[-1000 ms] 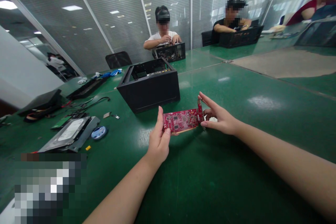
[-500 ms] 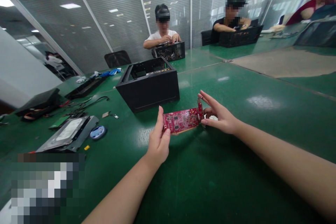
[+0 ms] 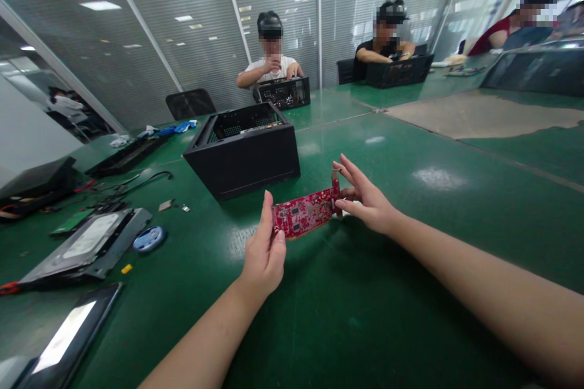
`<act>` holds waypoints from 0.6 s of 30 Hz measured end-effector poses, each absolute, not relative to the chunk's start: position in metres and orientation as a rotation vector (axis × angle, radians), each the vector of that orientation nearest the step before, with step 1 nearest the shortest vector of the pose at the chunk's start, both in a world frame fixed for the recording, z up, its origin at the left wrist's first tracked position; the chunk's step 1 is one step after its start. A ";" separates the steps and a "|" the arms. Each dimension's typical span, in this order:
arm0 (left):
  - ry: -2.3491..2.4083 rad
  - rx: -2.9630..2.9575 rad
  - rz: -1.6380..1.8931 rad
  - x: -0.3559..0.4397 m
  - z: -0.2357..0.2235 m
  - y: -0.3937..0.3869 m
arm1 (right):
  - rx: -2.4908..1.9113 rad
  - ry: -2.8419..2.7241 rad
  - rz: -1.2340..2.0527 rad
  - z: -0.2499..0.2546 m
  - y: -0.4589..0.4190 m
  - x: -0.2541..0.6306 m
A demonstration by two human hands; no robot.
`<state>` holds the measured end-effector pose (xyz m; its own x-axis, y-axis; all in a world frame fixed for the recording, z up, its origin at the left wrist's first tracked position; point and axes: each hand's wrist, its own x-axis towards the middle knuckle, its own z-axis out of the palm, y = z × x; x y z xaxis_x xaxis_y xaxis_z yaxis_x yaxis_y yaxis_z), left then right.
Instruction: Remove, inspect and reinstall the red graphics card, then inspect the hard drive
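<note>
A red circuit card [image 3: 303, 214] with a metal end bracket is held between both my hands, just above the green table [image 3: 374, 292]. My left hand [image 3: 266, 252] pinches the card's left end with thumb and fingers. My right hand [image 3: 365, 196] grips the bracket end, fingers partly spread around it. Right behind the card stands an open black computer case [image 3: 244, 149].
A hard drive in its tray [image 3: 86, 246], a blue disc [image 3: 148, 238], cables and small parts lie at the left. A dark panel [image 3: 64, 334] sits at the lower left. Three other people work on cases at the far side.
The view has shifted slightly, so everything sits a bit further left. Both hands still hold the red card, now tilted with its right end a little higher.
</note>
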<state>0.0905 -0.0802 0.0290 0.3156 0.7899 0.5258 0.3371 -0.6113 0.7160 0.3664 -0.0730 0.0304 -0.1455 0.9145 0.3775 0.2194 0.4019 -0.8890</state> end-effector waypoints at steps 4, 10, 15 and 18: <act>0.963 2.151 1.243 0.090 0.029 -0.081 | -1.010 -1.582 0.827 0.026 -0.070 0.367; 0.970 2.099 1.278 0.090 0.027 -0.078 | -1.041 -1.527 0.782 0.021 -0.064 0.369; 0.992 2.007 1.333 0.091 0.025 -0.073 | -1.177 -1.522 0.733 0.021 -0.064 0.369; 0.998 1.992 1.349 0.093 0.027 -0.073 | -1.214 -1.541 0.717 0.021 -0.066 0.369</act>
